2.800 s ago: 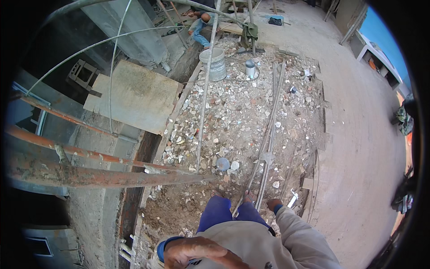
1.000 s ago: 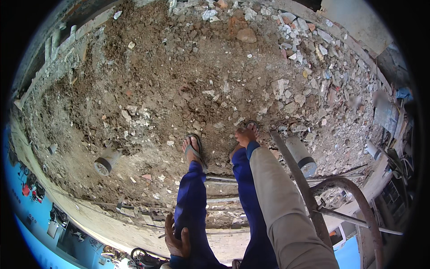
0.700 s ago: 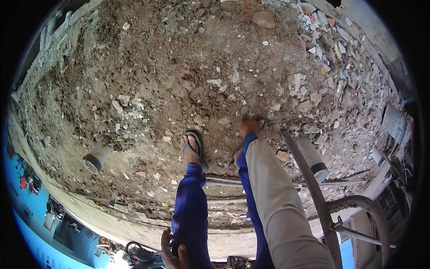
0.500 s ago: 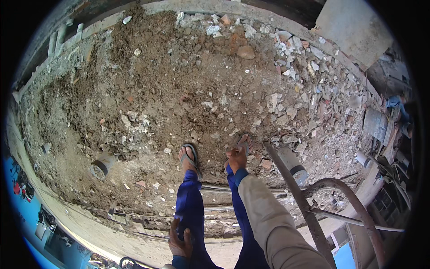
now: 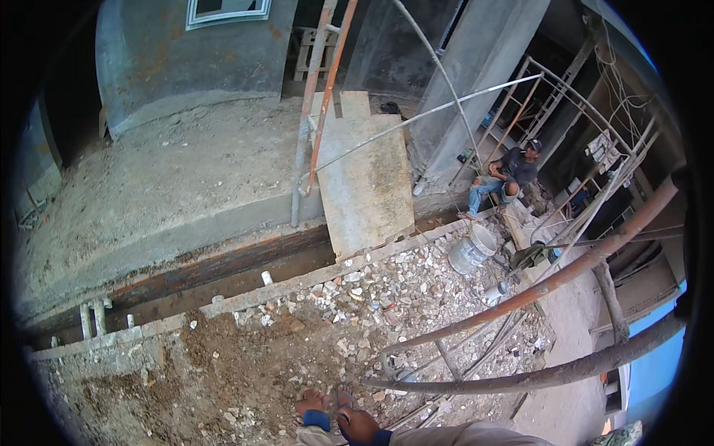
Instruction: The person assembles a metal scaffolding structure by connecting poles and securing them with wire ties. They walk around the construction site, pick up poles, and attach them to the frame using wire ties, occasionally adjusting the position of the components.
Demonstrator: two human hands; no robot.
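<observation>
Two hands' grips I cannot tell: the right hand (image 5: 358, 427), nearer than the left hand (image 5: 312, 402), is left of the rusty scaffold frame (image 5: 513, 383) slanting far right.

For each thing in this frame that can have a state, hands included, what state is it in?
Left hand: nothing visibly held; grip unclear.
Right hand: nothing visibly held; grip unclear.
Large bucket: upright on rubble, open-topped, contents unclear.
Pale board: laid across the trench.
Trench: uncovered left of the board.
Short white pipe: end sticking up.
Co-worker: seated.
</observation>
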